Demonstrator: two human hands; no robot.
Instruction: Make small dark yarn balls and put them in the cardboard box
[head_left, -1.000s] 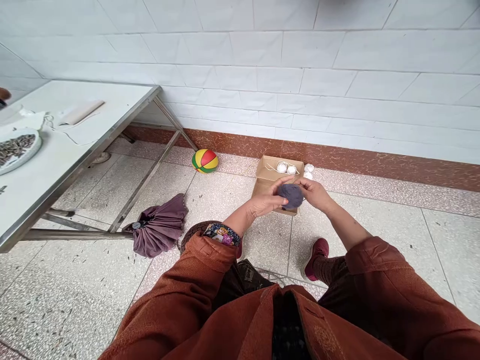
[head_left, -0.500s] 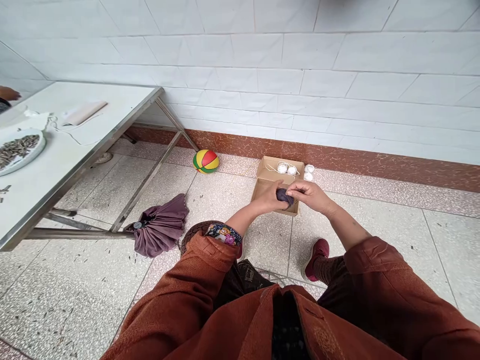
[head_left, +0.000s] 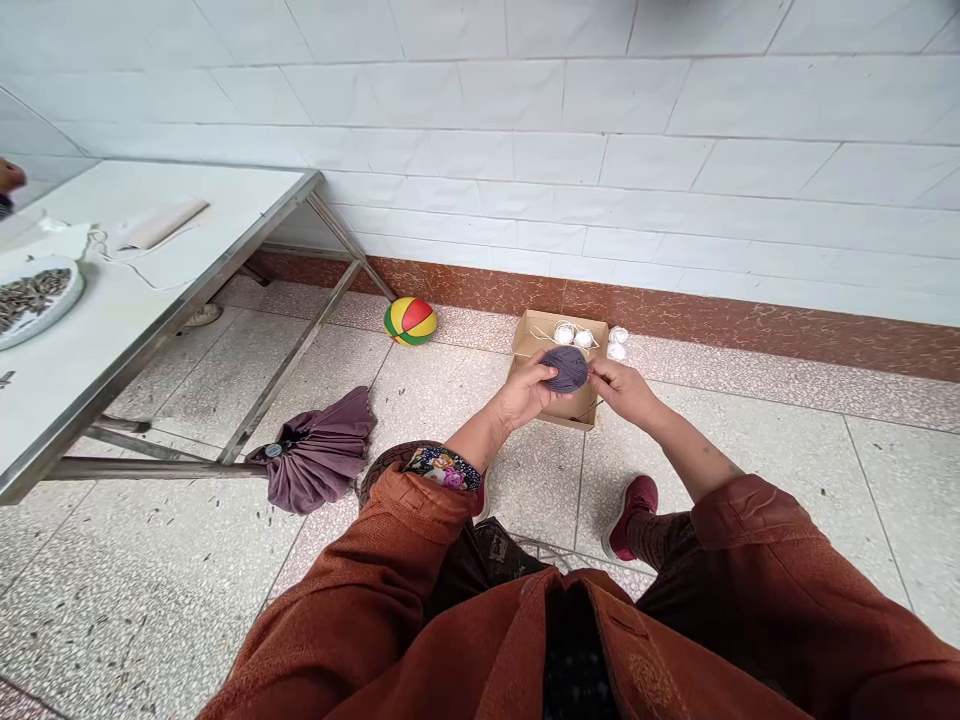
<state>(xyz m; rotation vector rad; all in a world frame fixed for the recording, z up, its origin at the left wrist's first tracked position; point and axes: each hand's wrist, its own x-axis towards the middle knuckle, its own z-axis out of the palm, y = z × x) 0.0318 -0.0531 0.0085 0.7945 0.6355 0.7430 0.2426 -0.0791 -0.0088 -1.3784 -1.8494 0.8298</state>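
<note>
A ball of dark purple-grey yarn (head_left: 565, 369) rests in my left hand (head_left: 523, 394), whose thumb lies over its near side and fingers pass beneath. At the ball's right edge, my right hand (head_left: 624, 389) pinches the yarn between thumb and fingertips; the strand itself is barely visible. Both hands are above an open cardboard box (head_left: 559, 422) on the floor. White yarn balls (head_left: 574, 336) lie at the back of the box, and a bit of dark strand shows near its front right corner.
More white yarn balls (head_left: 617, 343) sit right of the box by the wall. A colourful ball (head_left: 410, 321) and a folded purple umbrella-like cloth (head_left: 322, 450) are to the left. A metal-edged table (head_left: 247, 190) carries a bowl (head_left: 71, 300) of dried pieces. Another person's hand (head_left: 10, 176) shows far left.
My left hand has turned, bringing the yarn ball up and more fully into view. The right hand has moved from above the ball to its right side and slightly lower.
</note>
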